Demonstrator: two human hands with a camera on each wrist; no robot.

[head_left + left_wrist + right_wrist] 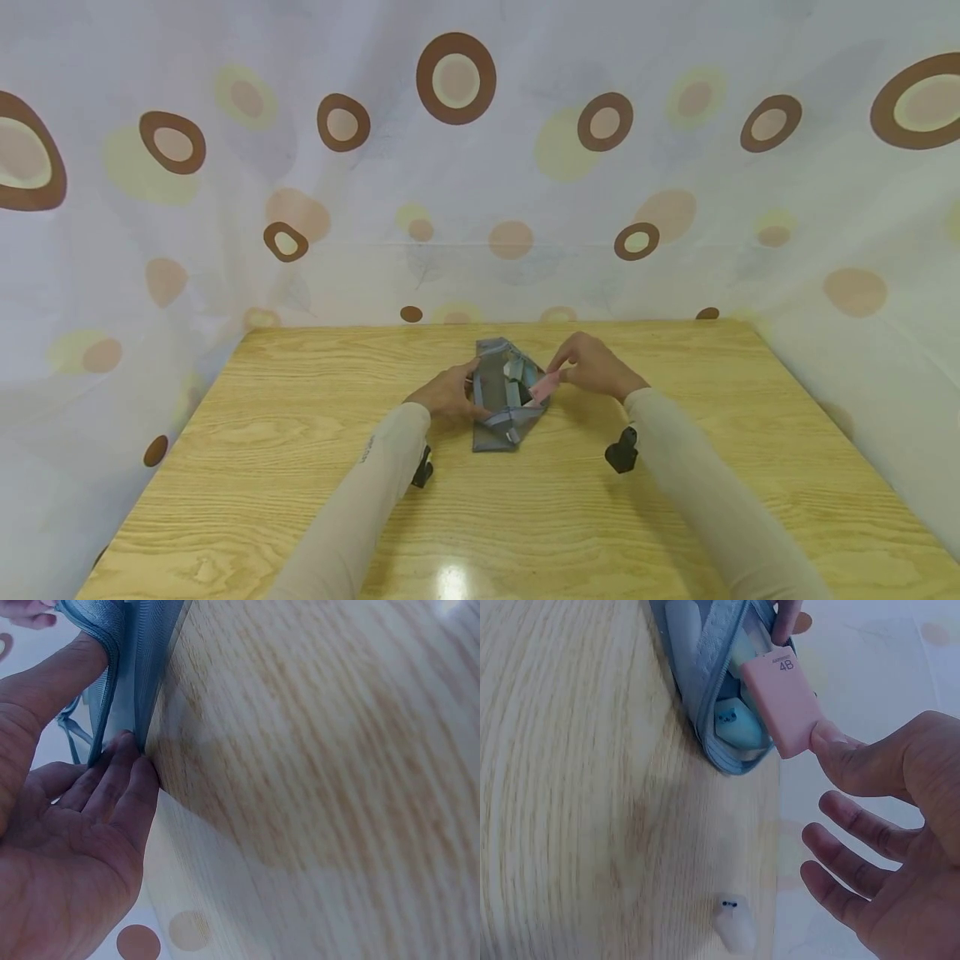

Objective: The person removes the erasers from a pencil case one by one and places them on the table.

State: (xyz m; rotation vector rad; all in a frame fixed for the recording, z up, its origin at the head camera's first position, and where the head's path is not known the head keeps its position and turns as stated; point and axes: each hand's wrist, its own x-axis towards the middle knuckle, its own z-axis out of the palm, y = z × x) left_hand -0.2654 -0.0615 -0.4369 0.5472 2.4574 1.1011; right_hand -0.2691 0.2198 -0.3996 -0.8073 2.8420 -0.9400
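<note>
A blue-grey zip pencil case with a see-through panel (492, 385) stands unzipped on the table. My left hand (450, 392) grips its left side, thumb on the near edge and fingers on the far side; the left wrist view shows the fabric (150, 652) between them. With thumb and fingertips my right hand (592, 364) pinches a pink eraser (781, 701) printed "4B", at the case's right-hand opening. Inside lie a pale teal piece with a tiny face (739, 726) and a white, rounded item (683, 630). How deep the contents go is hidden.
A small whitish object with two dark dots (735, 924) lies on the wooden table (315, 500), below the right hand in the right wrist view. Patterned white sheeting (495, 283) hangs behind the table and along both sides.
</note>
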